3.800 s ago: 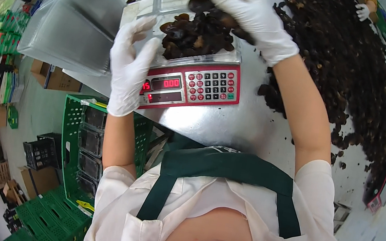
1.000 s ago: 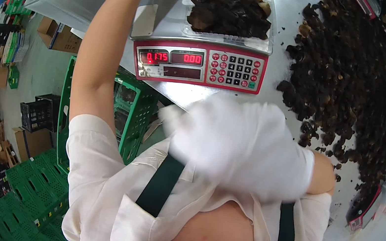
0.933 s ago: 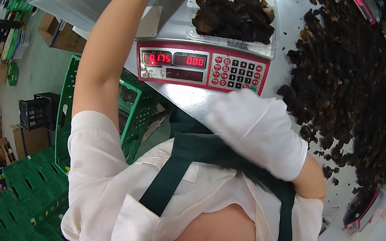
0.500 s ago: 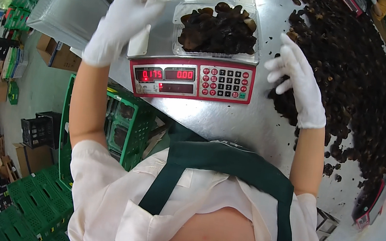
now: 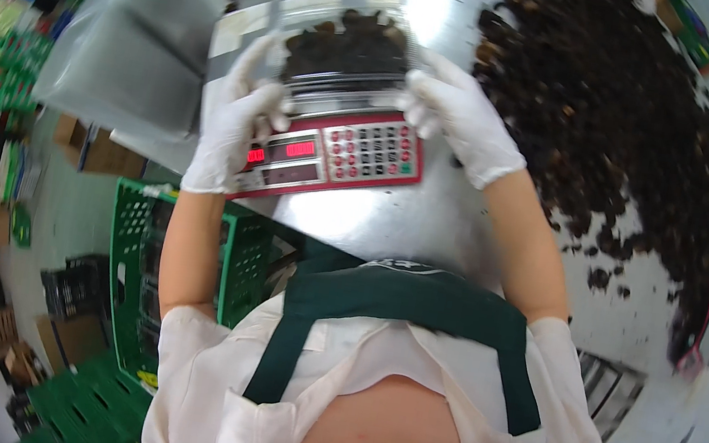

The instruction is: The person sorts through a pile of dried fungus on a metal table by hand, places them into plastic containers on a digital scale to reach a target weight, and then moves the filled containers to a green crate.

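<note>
A clear plastic tray of dark, wrinkled fungus pieces point(image 5: 346, 53) is over the platform of a red-framed electronic scale point(image 5: 366, 146). My gloved left hand point(image 5: 234, 116) curls round the tray's left end, thumb at its near corner. My gloved right hand point(image 5: 465, 123) grips the right end, fingers bent at the near corner. A clear upper layer, seemingly a lid, lies across the fungus; motion blur hides whether it is closed and whether the tray rests on the platform.
A tall stack of clear containers point(image 5: 125, 40) stands left of the scale on the steel table point(image 5: 319, 214). A large fungus heap point(image 5: 610, 104) covers the right side. A green crate point(image 5: 248, 261) of clear boxes sits below left. A co-worker's gloved hand point(image 5: 648, 3) shows at top right.
Both hands have come onto the tray's ends; my right hand rose from low near the apron. A clear layer now lies over the fungus. The scale's display has changed and the view has shifted.
</note>
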### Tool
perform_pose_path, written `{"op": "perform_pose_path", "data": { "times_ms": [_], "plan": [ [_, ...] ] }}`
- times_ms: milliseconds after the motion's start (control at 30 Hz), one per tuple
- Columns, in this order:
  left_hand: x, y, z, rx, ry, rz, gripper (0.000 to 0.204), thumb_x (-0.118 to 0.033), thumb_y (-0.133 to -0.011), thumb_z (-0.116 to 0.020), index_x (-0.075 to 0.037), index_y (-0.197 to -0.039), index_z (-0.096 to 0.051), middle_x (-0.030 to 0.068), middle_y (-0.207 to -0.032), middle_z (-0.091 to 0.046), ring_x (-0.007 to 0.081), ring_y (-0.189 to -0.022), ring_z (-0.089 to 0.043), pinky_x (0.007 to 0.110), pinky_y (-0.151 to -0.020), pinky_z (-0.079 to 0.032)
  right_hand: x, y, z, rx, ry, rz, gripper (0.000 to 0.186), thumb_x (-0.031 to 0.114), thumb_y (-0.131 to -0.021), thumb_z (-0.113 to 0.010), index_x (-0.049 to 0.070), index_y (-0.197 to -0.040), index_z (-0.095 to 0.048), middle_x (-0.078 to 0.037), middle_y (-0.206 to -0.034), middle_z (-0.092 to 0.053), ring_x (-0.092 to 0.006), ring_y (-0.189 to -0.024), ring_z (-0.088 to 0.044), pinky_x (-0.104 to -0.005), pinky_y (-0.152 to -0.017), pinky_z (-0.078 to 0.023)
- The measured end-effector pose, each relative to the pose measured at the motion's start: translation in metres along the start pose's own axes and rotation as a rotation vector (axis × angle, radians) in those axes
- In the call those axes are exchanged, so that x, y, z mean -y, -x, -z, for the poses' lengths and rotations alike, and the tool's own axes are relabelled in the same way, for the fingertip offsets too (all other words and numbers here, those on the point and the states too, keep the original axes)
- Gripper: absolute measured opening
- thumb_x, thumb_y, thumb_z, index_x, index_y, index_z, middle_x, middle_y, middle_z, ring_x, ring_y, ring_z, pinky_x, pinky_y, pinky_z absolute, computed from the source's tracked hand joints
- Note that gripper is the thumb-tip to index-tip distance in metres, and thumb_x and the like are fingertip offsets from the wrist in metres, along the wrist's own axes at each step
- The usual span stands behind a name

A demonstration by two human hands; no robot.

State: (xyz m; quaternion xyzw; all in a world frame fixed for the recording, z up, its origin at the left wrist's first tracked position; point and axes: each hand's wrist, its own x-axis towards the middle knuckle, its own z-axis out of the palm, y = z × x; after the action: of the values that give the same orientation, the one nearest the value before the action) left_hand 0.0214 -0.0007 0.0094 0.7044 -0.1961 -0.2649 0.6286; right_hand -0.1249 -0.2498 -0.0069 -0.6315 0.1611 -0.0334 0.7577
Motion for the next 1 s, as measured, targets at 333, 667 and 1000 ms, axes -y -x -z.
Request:
{"op": "perform_pose_path", "data": {
  "times_ms": [333,667,1000],
  "plan": [
    [0.018,0.076,-0.012,-0.014,0.367,-0.048,0.091,-0.002,-0.089,-0.067,-0.012,-0.164,-0.017,0.0073,-0.086,-0.065,0.0153,-0.061,-0.066,0.026,-0.056,-0.055,-0.006,0.027,-0.009,0.016,-0.139,0.093,0.063,0.000,-0.093,-0.052,-0.006,-0.154,-0.040,0.002,-0.076,-0.054,-0.0048,-0.052,-0.045,-0.0180,-0.051,-0.037],
    [0.073,0.199,0.058,-0.006,0.343,-0.046,0.095,-0.033,-0.087,-0.079,0.001,-0.160,-0.029,0.0158,-0.165,-0.032,0.0250,-0.155,-0.026,0.038,-0.126,-0.019,0.012,0.023,-0.117,0.660,0.245,-0.120,0.060,0.002,-0.094,-0.057,-0.005,-0.152,-0.044,0.000,-0.071,-0.058,-0.0041,-0.052,-0.050,-0.0163,-0.048,-0.040],
    [0.229,0.294,0.163,-0.823,0.576,0.208,0.075,-0.029,-0.101,-0.065,-0.013,-0.163,-0.026,0.0084,-0.157,-0.046,0.0272,-0.141,-0.049,0.049,-0.113,-0.044,0.000,0.013,-0.090,0.367,0.331,-0.008,0.049,0.020,-0.104,-0.059,-0.003,-0.147,-0.051,-0.003,-0.086,-0.069,-0.0043,-0.066,-0.058,-0.0178,-0.057,-0.046]
  ]
}}
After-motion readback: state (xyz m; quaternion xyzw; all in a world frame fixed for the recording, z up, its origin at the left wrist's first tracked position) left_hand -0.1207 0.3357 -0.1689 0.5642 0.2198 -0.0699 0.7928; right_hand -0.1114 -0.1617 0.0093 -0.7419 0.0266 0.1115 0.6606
